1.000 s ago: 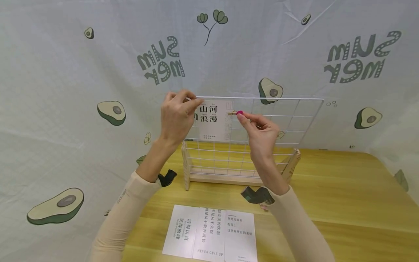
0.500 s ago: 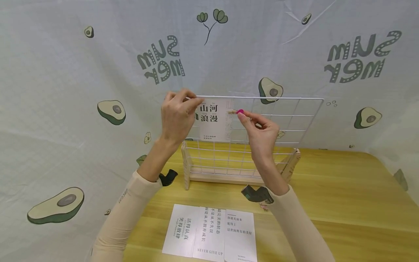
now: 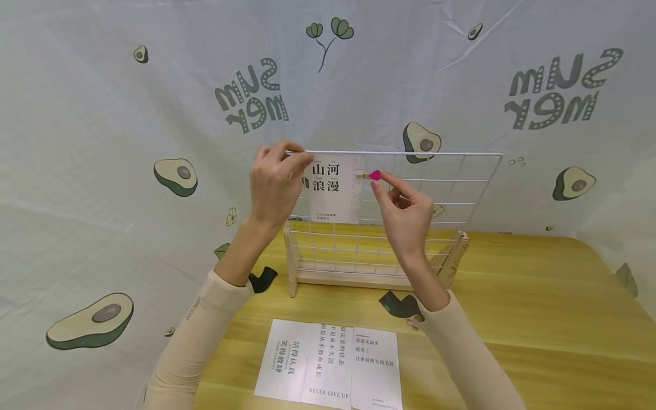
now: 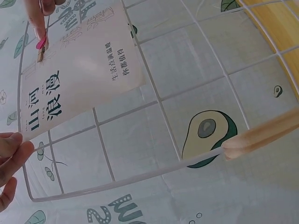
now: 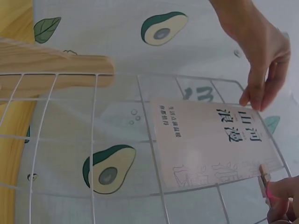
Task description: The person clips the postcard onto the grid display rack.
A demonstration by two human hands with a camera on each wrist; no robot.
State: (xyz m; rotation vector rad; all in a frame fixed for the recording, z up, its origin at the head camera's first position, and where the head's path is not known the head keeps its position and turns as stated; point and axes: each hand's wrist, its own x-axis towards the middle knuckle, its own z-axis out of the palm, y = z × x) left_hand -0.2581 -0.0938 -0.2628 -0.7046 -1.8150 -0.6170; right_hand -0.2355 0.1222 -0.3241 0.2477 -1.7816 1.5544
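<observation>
A white card [image 3: 333,200] with large dark characters lies upright against the upper left of a white wire grid panel [image 3: 451,181]. At its upper left corner, the left hand [image 3: 275,185] pinches the card between thumb and finger, as the left wrist view also shows. On the card's right edge sits a small wooden clothespin [image 3: 363,176] with a pink heart. Thumb and index finger of the right hand [image 3: 408,222] hold the clothespin at the heart end. In the right wrist view the clothespin [image 5: 263,173] reaches over the card's edge near the grid's top.
The grid stands on a wooden base [image 3: 353,278] with two angled side supports. Three printed cards [image 3: 328,370] lie side by side on the yellow wood table [image 3: 538,307]. Behind hangs a pale curtain [image 3: 374,68] printed with avocados.
The right thumb and finger have shifted slightly on the clothespin, and more of its pink heart shows. The left hand and the card keep nearly the same place.
</observation>
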